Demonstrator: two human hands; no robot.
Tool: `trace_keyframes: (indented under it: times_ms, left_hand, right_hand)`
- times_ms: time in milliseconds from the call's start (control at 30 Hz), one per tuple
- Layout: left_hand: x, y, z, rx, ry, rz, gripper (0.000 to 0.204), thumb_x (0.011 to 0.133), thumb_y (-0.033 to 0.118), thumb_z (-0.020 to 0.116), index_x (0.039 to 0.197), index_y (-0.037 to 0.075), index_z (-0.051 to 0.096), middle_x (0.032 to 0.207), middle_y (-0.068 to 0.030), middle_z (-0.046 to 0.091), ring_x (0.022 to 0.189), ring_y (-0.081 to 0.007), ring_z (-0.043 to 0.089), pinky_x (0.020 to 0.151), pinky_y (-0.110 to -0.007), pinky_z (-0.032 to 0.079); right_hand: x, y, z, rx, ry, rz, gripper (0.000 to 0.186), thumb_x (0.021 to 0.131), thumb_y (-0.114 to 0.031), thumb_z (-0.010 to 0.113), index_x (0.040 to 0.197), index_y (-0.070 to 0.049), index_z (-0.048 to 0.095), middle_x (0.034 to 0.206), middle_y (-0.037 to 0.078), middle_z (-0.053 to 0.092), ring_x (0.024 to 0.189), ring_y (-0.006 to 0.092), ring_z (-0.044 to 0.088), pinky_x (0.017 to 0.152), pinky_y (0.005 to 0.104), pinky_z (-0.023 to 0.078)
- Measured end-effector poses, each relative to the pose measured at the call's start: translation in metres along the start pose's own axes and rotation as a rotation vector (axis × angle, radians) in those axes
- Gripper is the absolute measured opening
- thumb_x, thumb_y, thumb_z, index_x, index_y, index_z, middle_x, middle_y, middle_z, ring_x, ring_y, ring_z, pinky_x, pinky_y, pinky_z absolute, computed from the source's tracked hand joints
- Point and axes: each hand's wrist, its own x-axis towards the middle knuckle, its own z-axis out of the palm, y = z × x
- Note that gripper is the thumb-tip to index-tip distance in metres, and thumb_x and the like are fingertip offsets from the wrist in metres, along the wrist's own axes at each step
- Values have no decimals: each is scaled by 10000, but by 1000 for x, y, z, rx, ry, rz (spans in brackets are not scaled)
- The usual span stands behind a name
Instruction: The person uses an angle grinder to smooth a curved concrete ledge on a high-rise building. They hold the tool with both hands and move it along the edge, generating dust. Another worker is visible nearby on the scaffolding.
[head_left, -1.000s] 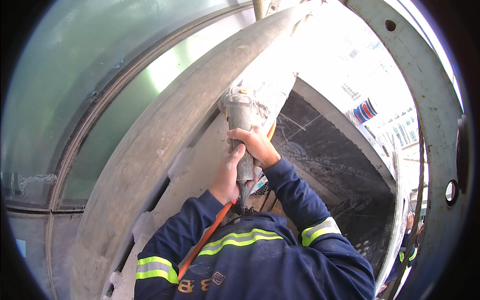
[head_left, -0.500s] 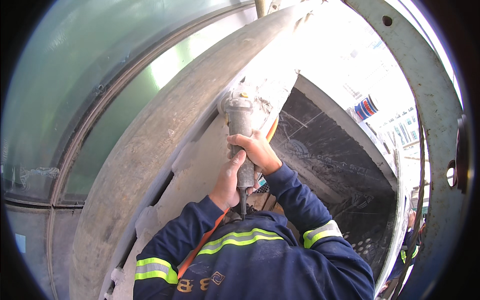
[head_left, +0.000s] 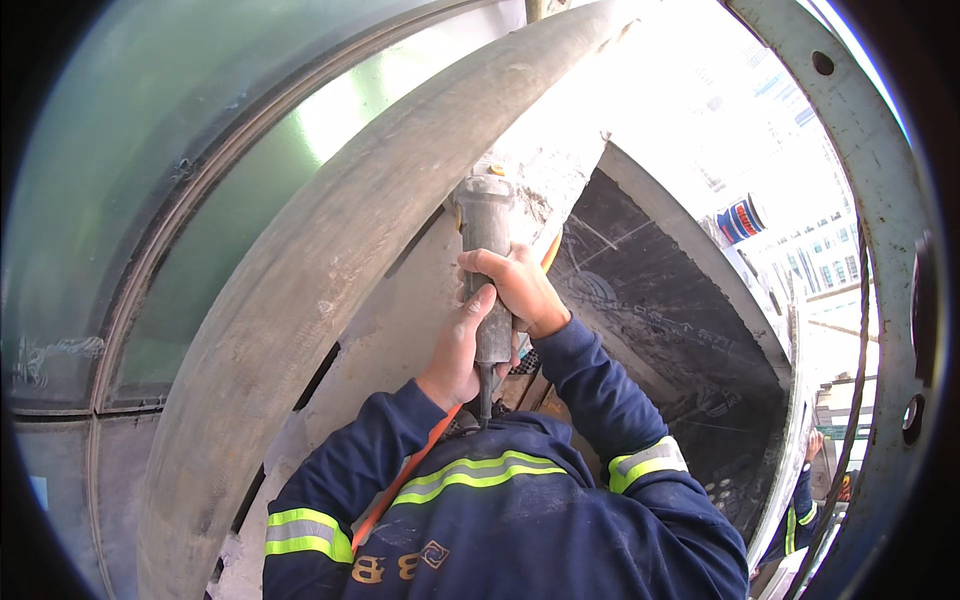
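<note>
**Same double grip, more now hidden!**

Head view: the grey power tool (head_left: pixel 487 225) stands just above centre, nose to 12 o'clock. The right hand (head_left: pixel 517 288) wraps its middle; the left hand (head_left: pixel 457 352), towards 7, clasps the rear, neither grip altered. But look: the curved beam (head_left: pixel 330 250), sweeping from 8 to 1 o'clock, now covers much of the tool's rounded left side, visible half a second ago! Out at 4, more of a co-worker's sleeve (head_left: pixel 800 495) shows.
</note>
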Motion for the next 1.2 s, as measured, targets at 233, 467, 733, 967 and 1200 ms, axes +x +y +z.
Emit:
trace_keyframes:
  times_ms: [233, 467, 733, 967, 1200]
  left_hand:
    - [8, 10, 5, 0, 42, -17, 501, 988, 597, 526, 1052, 105, 597, 792, -66, 644, 565, -181, 634, 442, -286, 435]
    - [20, 14, -1, 7, 47, -6, 499, 990, 587, 528, 1039, 97, 604, 792, -69, 645, 565, -186, 638, 437, -288, 436]
    - [-2, 2, 2, -19, 4, -11, 498, 987, 589, 532, 1046, 98, 594, 793, -73, 645, 564, -188, 641, 436, -294, 448]
    - [-18, -4, 0, -7, 7, 3, 505, 1001, 576, 509, 1043, 80, 593, 778, -72, 637, 565, -181, 634, 438, -284, 450]
    - [-30, -6, 1, -28, 38, -13, 501, 1022, 543, 496, 1028, 54, 604, 751, -71, 630, 566, -169, 629, 447, -275, 451]
  right_hand:
    - [8, -8, -4, -32, -9, 8, 316, 798, -235, 710, 858, 74, 675, 741, 120, 659, 611, 184, 608, 567, 346, 491]
    - [15, -14, -3, -26, 21, 39, 347, 807, -242, 710, 915, 84, 661, 759, 127, 656, 635, 193, 621, 578, 365, 501]
    - [-2, 2, 0, -18, 12, 11, 321, 791, -236, 727, 866, 70, 666, 734, 102, 644, 604, 175, 598, 571, 341, 495]
    - [-14, 8, 7, 9, 3, -12, 309, 781, -228, 727, 841, 69, 667, 717, 98, 645, 596, 163, 595, 569, 341, 495]
    - [-30, 0, 16, -37, 36, -26, 337, 780, -245, 723, 832, 81, 660, 716, 102, 647, 601, 169, 601, 563, 340, 489]
